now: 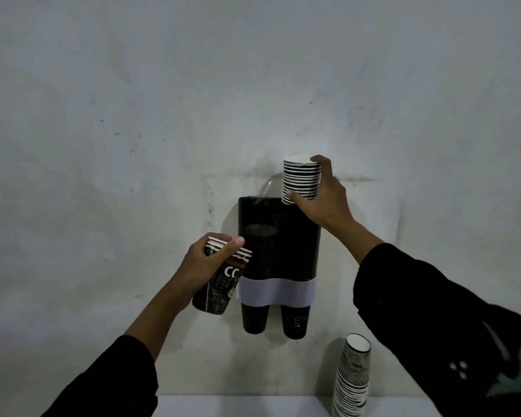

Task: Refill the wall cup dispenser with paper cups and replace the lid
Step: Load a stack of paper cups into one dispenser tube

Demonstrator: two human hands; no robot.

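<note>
The dispenser (278,251) hangs on the wall (253,85). A cup stack (301,183) sits above its right opening; another stack (220,281) is just left of it. A third stack (352,377) stands on the worktop (238,406), lower right.

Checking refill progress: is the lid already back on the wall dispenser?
No: the dispenser top stands open, with the right hand holding a cup stack over it.

View: one head camera, wide-angle.
Facing: straight at the wall (253,85), close.
Centre: dispenser (278,251), between both hands.
Lower edge: sleeves, table (241,407) strip.
Shared: nothing, single view.
</note>
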